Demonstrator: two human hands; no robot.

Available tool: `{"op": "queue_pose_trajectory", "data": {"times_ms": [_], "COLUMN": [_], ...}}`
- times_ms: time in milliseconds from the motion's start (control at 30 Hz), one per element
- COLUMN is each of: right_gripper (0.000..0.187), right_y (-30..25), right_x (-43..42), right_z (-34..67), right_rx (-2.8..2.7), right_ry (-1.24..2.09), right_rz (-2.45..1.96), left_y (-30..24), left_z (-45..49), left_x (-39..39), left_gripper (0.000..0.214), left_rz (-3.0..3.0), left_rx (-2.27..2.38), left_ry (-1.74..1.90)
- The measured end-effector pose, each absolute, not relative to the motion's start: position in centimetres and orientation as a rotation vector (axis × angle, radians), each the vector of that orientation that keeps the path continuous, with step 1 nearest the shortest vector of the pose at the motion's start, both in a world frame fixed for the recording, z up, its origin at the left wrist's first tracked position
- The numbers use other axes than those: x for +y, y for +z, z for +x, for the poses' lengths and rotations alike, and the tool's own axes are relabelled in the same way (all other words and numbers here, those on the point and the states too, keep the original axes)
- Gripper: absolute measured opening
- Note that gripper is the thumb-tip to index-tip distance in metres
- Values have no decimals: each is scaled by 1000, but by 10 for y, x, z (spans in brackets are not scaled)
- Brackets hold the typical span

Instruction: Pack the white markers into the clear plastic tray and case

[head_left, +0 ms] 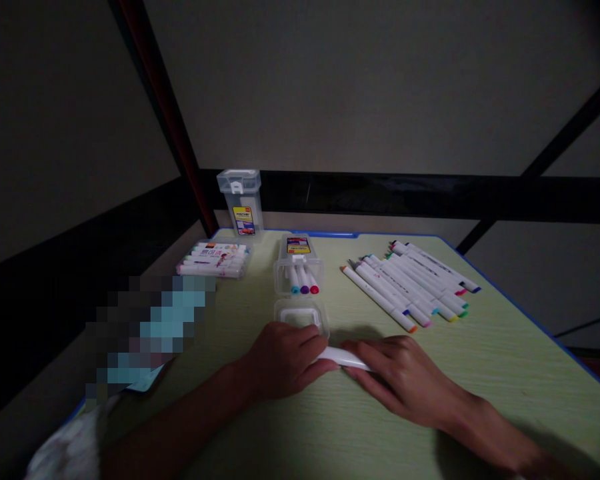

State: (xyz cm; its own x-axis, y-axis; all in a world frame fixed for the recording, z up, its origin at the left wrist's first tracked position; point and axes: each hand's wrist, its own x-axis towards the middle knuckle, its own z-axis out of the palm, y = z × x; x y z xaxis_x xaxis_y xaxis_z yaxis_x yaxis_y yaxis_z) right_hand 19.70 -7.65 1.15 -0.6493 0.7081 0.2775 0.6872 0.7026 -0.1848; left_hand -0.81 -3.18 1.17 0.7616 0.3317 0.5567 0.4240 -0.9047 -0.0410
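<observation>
Both my hands rest on the pale green table [480,373] near its front. My left hand [285,360] and my right hand [395,380] are closed on the two ends of one white marker [343,359] lying between them. Just beyond my left hand lies an open clear marker case [299,275] on its side with its lid [300,315] folded toward me. Three markers with blue, purple and red ends sit inside it.
A row of several white markers [410,287] lies at the right. A flat clear pack of markers [214,260] lies at the left. A closed clear case [241,203] stands upright at the far edge. A blurred patch covers something at the left.
</observation>
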Motion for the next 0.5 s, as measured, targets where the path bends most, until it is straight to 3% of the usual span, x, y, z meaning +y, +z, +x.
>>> {"op": "queue_pose_trajectory", "data": {"times_ms": [500], "right_gripper": [31], "right_y": [8], "right_x": [-76], "right_z": [198], "right_rx": [-2590], "right_ry": [76], "right_rz": [-1090], "left_y": [9], "left_z": [-9], "left_x": [-31], "left_gripper": [45], "left_rz": [-2776], "left_rx": [-588], "left_ry": [-859]}}
